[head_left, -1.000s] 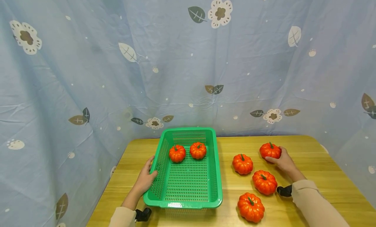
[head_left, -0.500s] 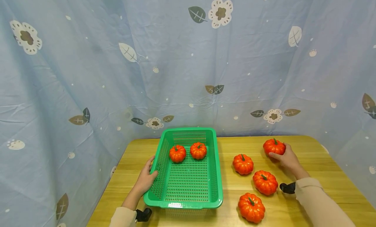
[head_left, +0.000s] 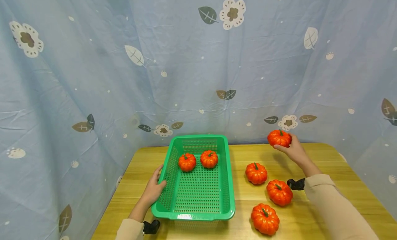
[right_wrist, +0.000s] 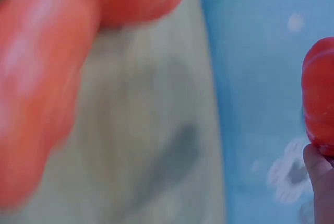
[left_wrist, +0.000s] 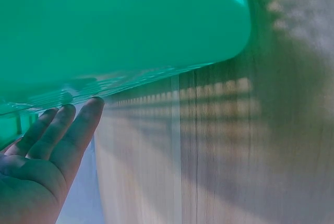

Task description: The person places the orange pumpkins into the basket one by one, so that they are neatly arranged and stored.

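Observation:
A small orange-red pumpkin (head_left: 278, 138) with a green stem is held up off the table by my right hand (head_left: 295, 151), thumb on its near side. At the right edge of the right wrist view, the thumb lies against that same pumpkin (right_wrist: 319, 96). My left hand (head_left: 152, 190) grips the left side of a green perforated basket (head_left: 232, 188), thumb over the rim and fingers outside. The left wrist view shows those fingers (left_wrist: 78, 135) against the basket wall. Inside the basket, toward the back, sit two pumpkins, one on the left (head_left: 187, 162) and one on the right (head_left: 209, 159).
Three more pumpkins stand on the wooden table (head_left: 328, 164) right of the basket: one farther back (head_left: 256, 173), one in the middle (head_left: 280, 193) and one nearest (head_left: 265, 220). A blue floral curtain (head_left: 186, 60) hangs behind the table.
My right hand first shifts slightly right with the pumpkin, then raises it off the table and moves left. The left hand and basket stay put.

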A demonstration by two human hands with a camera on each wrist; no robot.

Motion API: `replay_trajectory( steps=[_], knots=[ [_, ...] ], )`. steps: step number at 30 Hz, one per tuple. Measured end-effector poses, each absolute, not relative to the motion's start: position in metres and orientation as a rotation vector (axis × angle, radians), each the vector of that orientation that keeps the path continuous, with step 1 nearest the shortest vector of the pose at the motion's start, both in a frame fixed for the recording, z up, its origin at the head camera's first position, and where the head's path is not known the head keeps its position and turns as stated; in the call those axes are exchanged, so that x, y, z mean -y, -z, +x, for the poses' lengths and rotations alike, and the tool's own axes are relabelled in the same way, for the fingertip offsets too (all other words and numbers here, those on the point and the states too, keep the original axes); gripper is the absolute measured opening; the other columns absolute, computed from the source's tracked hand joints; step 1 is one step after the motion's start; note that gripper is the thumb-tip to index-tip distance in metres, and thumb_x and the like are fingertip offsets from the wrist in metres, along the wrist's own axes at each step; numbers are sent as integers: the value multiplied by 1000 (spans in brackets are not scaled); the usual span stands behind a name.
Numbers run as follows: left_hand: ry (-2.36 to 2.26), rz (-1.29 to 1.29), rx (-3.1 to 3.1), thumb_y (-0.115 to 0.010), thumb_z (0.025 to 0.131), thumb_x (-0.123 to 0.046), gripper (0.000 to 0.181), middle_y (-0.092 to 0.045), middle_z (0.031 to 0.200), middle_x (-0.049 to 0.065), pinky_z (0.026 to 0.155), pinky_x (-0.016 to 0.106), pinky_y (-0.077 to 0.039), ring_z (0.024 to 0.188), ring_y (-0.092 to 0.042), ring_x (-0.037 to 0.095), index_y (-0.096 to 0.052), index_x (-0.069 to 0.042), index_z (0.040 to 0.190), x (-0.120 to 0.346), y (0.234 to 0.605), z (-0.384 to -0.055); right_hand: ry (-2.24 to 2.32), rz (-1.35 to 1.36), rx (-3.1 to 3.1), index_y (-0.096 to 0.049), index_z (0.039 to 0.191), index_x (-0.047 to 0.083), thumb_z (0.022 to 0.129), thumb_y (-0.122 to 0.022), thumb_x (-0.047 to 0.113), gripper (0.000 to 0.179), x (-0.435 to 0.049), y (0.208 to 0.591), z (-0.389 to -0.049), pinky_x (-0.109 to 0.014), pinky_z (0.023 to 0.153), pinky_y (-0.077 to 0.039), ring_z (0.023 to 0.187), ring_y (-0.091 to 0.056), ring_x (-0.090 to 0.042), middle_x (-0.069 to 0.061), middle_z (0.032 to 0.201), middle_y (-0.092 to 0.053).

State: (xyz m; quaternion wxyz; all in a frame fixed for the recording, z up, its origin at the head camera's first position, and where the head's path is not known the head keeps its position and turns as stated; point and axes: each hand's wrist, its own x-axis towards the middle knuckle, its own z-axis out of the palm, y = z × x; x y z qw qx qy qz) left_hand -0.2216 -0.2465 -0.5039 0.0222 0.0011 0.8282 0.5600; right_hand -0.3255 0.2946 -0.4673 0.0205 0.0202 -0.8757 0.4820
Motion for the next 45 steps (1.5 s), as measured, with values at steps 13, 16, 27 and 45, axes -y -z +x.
replay_trajectory(
  steps=[13, 16, 27, 45],
  knots=[
    [-1731, 3, -2574, -44, 93, 0, 69, -43, 137, 32, 76, 47, -52, 111, -54, 44, -12, -9, 153, 249, 504, -221, -1629, 433, 2612, -6, 149, -5, 86, -69, 22, 93, -195, 420, -339, -57, 99, -40, 131, -33, -49, -32, 148, -22],
    [-1714, 1, -2589, -45, 92, 0, 68, -44, 136, 31, 76, 45, -52, 110, -55, 42, -13, -9, 152, 249, 502, -220, -1655, 503, 2588, -10, 148, -6, 84, -71, 20, 92, -170, 414, -339, -55, 99, -41, 130, -36, -49, -32, 147, -24],
    [-1715, 0, -2612, -45, 91, 0, 67, -51, 129, 27, 75, 41, -52, 104, -59, 37, -18, -12, 151, 246, 500, -220, -1591, 668, 2668, -19, 148, 1, 82, -74, 28, 90, -81, 409, -326, -52, 99, -43, 127, -44, -38, -23, 144, -37],
    [-1759, 3, -2571, -44, 91, 1, 67, -50, 131, 28, 74, 44, -54, 102, -60, 40, -17, -12, 152, 245, 498, -219, -1401, 940, 2961, -29, 144, -2, 76, -77, 31, 90, 21, 448, -286, -44, 92, -47, 116, -53, -31, -19, 135, -47]
  ],
)
